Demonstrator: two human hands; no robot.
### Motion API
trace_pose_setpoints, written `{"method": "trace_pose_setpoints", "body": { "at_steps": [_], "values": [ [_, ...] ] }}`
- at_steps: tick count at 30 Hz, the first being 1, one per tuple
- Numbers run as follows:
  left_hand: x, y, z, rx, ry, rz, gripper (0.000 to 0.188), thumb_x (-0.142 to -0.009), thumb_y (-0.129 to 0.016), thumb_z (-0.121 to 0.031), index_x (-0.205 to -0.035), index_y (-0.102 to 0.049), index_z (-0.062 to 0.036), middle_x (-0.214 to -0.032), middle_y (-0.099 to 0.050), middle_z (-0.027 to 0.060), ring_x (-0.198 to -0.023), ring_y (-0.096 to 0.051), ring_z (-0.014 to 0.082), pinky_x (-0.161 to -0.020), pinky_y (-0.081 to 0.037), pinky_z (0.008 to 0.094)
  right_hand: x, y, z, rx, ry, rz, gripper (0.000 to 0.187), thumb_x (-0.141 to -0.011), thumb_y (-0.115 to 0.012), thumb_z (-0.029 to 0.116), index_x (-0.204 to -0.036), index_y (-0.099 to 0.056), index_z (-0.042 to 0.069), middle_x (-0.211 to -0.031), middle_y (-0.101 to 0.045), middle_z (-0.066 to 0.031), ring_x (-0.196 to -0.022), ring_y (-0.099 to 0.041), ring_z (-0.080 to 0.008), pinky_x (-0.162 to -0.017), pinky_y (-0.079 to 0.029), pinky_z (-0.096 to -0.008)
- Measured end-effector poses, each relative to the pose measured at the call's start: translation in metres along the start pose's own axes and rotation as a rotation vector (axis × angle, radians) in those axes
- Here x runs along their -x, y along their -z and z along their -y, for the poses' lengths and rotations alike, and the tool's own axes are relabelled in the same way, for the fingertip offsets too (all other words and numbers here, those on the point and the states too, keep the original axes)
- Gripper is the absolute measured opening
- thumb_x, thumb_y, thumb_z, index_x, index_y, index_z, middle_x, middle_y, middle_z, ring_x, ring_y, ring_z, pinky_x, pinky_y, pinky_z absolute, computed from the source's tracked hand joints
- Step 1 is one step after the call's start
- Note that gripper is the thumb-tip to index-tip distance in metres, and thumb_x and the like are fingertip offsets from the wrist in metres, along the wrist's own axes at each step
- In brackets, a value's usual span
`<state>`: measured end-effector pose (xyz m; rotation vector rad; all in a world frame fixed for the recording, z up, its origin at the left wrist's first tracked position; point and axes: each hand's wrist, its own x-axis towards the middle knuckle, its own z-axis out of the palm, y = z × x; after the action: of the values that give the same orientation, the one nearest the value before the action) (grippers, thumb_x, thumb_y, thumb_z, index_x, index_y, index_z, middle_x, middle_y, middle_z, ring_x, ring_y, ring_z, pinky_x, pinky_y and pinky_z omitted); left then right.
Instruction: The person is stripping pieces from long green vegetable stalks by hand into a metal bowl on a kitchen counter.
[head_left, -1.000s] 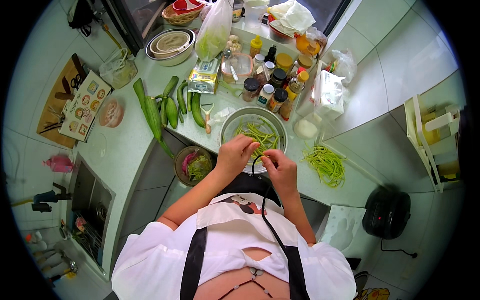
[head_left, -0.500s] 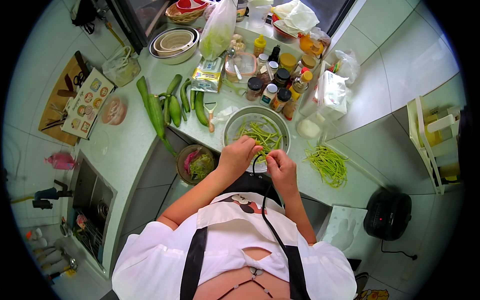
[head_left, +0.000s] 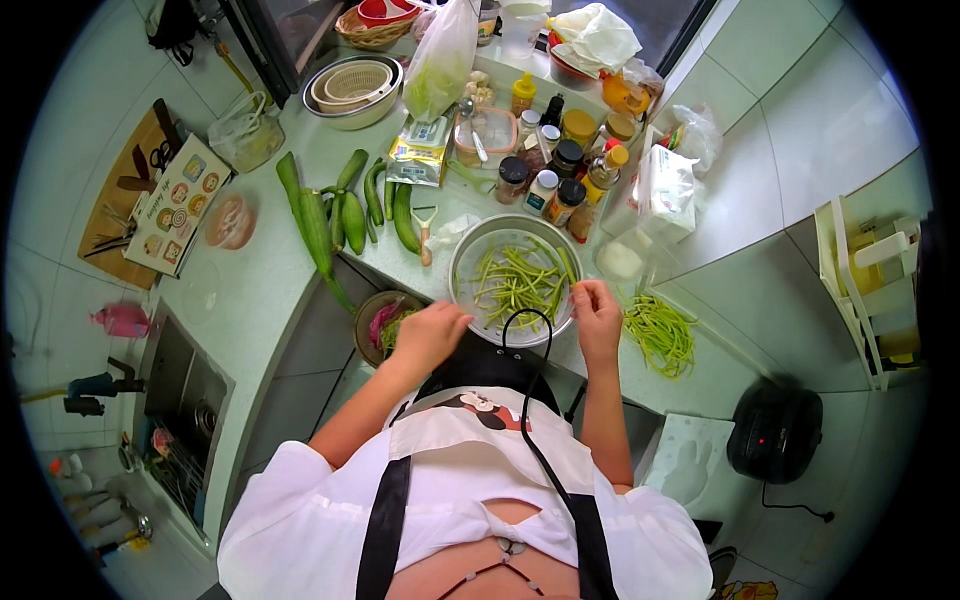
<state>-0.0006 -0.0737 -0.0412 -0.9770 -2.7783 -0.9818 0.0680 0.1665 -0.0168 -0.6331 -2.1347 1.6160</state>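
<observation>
A round metal bowl point(head_left: 455, 262) stands at the counter's front edge with broken green bean pieces point(head_left: 520, 285) inside. My right hand point(head_left: 598, 312) is at its right rim, fingers pinched on a green bean point(head_left: 571, 266) that slants up along the inner wall. My left hand point(head_left: 432, 338) hovers left of the bowl, near the waste bin point(head_left: 368, 330), its fingertips pressed together; whatever they hold, if anything, is too small to see. A pile of long green beans point(head_left: 660, 335) lies on the counter to the right.
Loofahs and other green vegetables point(head_left: 318, 230) lie left of the bowl, beside a peeler point(head_left: 426, 240). Seasoning jars point(head_left: 541, 190) crowd behind it. A black cord point(head_left: 530, 400) loops up before the bowl's near rim. The sink point(head_left: 185, 400) is at far left.
My hands were together over the bowl's near side and have parted. The left went left and down toward the bin, the right moved right to the rim.
</observation>
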Motion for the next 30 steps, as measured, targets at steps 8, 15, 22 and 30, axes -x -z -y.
{"method": "trace_pose_setpoints", "body": {
  "at_steps": [8, 15, 22, 30],
  "values": [
    [0.036, 0.004, 0.095, -0.264, 0.366, 0.136, 0.02, -0.086, -0.057, -0.027, -0.089, -0.065, -0.0101, -0.087, -0.06, 0.0099, -0.076, -0.061, 0.0319, -0.067, -0.049, 0.0423, -0.012, -0.033, -0.035, 0.472, 0.193, 0.049, 0.028, -0.086, -0.058, 0.024, -0.109, -0.061, 0.007, -0.103, -0.061, -0.0122, -0.096, -0.058, -0.0318, -0.081, -0.046, -0.0386],
    [0.058, -0.007, 0.136, -0.415, 0.477, 0.16, 0.022, -0.084, -0.057, -0.027, -0.083, -0.061, -0.0055, -0.087, -0.06, 0.0134, -0.077, -0.062, 0.0358, -0.066, -0.05, 0.0456, 0.014, -0.005, -0.053, 0.334, 0.055, 0.062, 0.022, -0.084, -0.059, 0.019, -0.102, -0.064, 0.006, -0.096, -0.064, -0.0124, -0.087, -0.062, -0.028, -0.077, -0.048, -0.0361],
    [0.039, -0.024, 0.1, -0.255, 0.38, 0.172, 0.019, -0.084, -0.059, -0.027, -0.086, -0.064, -0.0088, -0.087, -0.061, 0.011, -0.078, -0.061, 0.0344, -0.067, -0.049, 0.0442, 0.035, 0.077, -0.13, 0.557, -0.128, -0.141, 0.021, -0.08, -0.064, 0.018, -0.099, -0.065, 0.01, -0.093, -0.063, -0.0117, -0.08, -0.063, -0.028, -0.072, -0.049, -0.0374],
    [0.0, -0.031, 0.015, -0.001, 0.249, 0.1, 0.018, -0.085, -0.059, -0.024, -0.09, -0.066, -0.0074, -0.088, -0.062, 0.011, -0.079, -0.06, 0.0329, -0.069, -0.048, 0.0404, 0.011, 0.116, -0.149, 0.922, -0.104, -0.262, 0.021, -0.079, -0.064, 0.016, -0.1, -0.062, 0.013, -0.096, -0.059, -0.0106, -0.087, -0.06, -0.0309, -0.07, -0.048, -0.0422]
  ]
}}
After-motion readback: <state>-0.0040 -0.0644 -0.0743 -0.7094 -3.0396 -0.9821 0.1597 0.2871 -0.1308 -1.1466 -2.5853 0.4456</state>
